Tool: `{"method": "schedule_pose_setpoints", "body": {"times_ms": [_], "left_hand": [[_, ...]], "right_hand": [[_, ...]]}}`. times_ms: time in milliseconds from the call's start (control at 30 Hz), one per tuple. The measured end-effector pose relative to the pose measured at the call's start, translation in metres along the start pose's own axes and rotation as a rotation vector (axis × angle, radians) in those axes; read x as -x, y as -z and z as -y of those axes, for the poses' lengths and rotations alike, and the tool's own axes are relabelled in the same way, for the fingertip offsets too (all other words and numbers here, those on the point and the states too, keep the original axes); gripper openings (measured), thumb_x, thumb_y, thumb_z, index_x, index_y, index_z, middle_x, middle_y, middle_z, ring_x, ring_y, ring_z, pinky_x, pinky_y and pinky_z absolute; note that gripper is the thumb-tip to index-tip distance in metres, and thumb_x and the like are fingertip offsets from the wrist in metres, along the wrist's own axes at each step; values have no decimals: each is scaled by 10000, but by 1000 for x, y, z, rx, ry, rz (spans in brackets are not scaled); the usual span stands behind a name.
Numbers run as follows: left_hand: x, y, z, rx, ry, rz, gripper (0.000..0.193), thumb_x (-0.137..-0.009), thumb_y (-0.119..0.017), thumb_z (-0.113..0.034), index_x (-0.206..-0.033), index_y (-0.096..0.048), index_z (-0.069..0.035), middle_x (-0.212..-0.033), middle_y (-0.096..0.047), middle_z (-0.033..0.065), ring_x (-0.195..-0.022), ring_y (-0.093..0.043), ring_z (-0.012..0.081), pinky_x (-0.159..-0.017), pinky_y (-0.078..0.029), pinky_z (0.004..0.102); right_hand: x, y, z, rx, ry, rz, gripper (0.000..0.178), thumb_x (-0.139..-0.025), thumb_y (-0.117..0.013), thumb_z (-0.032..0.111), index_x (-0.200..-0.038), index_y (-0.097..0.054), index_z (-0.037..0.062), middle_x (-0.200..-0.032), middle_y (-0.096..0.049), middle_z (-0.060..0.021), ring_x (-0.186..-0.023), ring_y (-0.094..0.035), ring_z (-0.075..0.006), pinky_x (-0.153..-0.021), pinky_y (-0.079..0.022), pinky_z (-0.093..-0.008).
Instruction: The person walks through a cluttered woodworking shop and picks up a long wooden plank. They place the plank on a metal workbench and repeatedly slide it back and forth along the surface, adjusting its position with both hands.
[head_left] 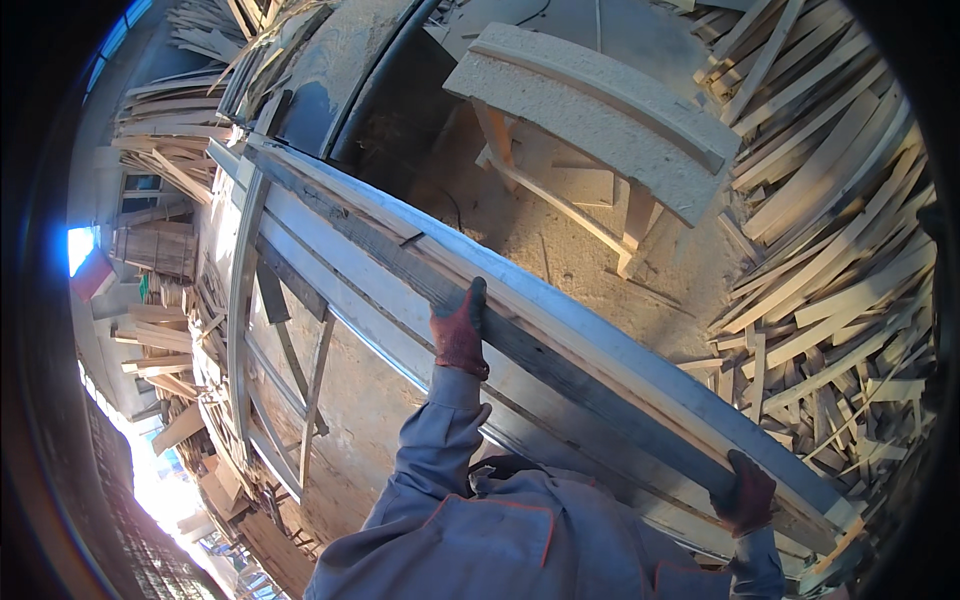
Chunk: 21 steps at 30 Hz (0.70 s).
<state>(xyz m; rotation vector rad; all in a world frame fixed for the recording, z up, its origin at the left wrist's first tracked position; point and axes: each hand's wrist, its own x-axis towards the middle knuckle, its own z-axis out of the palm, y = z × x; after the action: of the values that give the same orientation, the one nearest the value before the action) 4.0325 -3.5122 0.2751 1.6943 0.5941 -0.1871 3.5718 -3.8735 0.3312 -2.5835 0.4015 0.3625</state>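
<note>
A long, weathered grey plank (590, 392) runs slantwise from the upper left to the lower right in front of me. My left hand (460, 335), in a red and dark work glove, is closed over the plank near its middle. Farther along, toward the lower right end, my right hand (748, 495) in a matching glove grips the same plank. Its fingertips lie over the far edge. Several pale wooden strips (600, 365) lie lengthwise along the plank's far side. Beyond them runs a straight metal rail (610, 330).
A low wooden bench (590, 110) with a curved strip on top stands beyond the rail on the dusty floor (540, 230). Heaped offcuts (830, 260) fill the right side. More stacked wood (165, 350) lies at left, past a curved frame (245, 300).
</note>
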Motion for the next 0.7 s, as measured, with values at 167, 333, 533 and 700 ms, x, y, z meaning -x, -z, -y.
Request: {"method": "schedule_pose_setpoints", "body": {"times_ms": [167, 333, 533, 700], "left_hand": [[-18, 7, 13, -31, -33, -4, 719, -837, -927, -241, -1403, -577, 32, -1278, -709, 138, -1117, -693, 257, -972, -564, 368], [-21, 7, 12, -37, -61, 13, 758, -815, -947, -255, -1403, -573, 45, -1302, -700, 144, -1152, -681, 260, -1003, -549, 374], [-21, 1, -4, -34, -42, -56, 770, -817, -945, -285, -1407, -572, 40, -1298, -703, 133, -1122, -685, 261, -981, -561, 368], [-25, 3, -16, -69, 9, -23, 727, -829, -935, -279, -1379, -587, 45, -1255, -714, 123, -1065, -697, 243, -904, -587, 367]], "right_hand": [[-1, -4, -1, -32, -47, 28, 773, -626, -873, 249, -1330, -613, 61, -1239, -699, -202, -1027, -704, -410, -874, -569, -527], [-9, -5, 2, -59, 16, -34, 768, -629, -869, 233, -1331, -616, 51, -1245, -702, -211, -1028, -712, -413, -877, -577, -512], [-23, -7, 12, -69, 40, -50, 717, -659, -858, 239, -1311, -630, 50, -1241, -709, -216, -1027, -722, -409, -882, -585, -503], [-26, -7, 14, -34, 0, 1, 699, -661, -865, 241, -1291, -639, 36, -1226, -715, -218, -1031, -722, -406, -897, -587, -496]]}}
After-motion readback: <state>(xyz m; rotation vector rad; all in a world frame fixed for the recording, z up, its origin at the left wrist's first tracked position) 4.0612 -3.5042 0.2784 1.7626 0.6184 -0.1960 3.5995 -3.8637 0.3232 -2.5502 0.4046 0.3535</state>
